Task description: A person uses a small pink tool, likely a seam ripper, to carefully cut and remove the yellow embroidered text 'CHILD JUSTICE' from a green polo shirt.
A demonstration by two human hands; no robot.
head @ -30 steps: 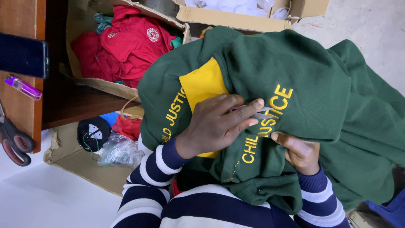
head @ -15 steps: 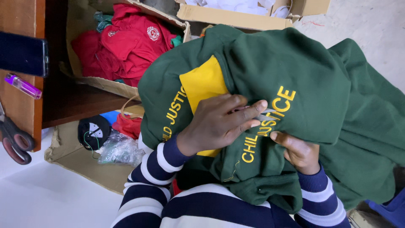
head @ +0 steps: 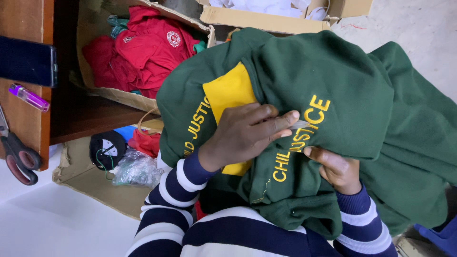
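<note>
Head view, near to far: striped navy-and-white sleeves at the bottom edge, both hands on a dark green sweatshirt (head: 333,85) bunched in the lap. Left hand (head: 247,135) lies palm-down on top of the fabric, fingers (head: 281,119) extended and close together, tips pinching something small and pale at the yellow embroidered lettering (head: 304,133); can't tell what it is. Right hand (head: 335,166) is under a fold of the sweatshirt, fingers curled up around the cloth, gripping it just beside the lettering. A yellow lining panel (head: 228,93) shows under and above the left hand. A loose yellow thread (head: 264,192) hangs near the lower hem.

Left of the lap: flattened cardboard (head: 90,185) on the floor with a black cap (head: 107,148), a clear plastic bag (head: 135,167) and a bit of red cloth just beside them. Far left, a wooden shelf unit (head: 28,28) with scissors (head: 19,157), a purple lighter (head: 29,97) and a dark phone (head: 26,62) against its face.

Further back: open cardboard box (head: 124,97) stuffed with red garments (head: 147,47), then another box (head: 266,20) holding white cloth at the top edge
</note>
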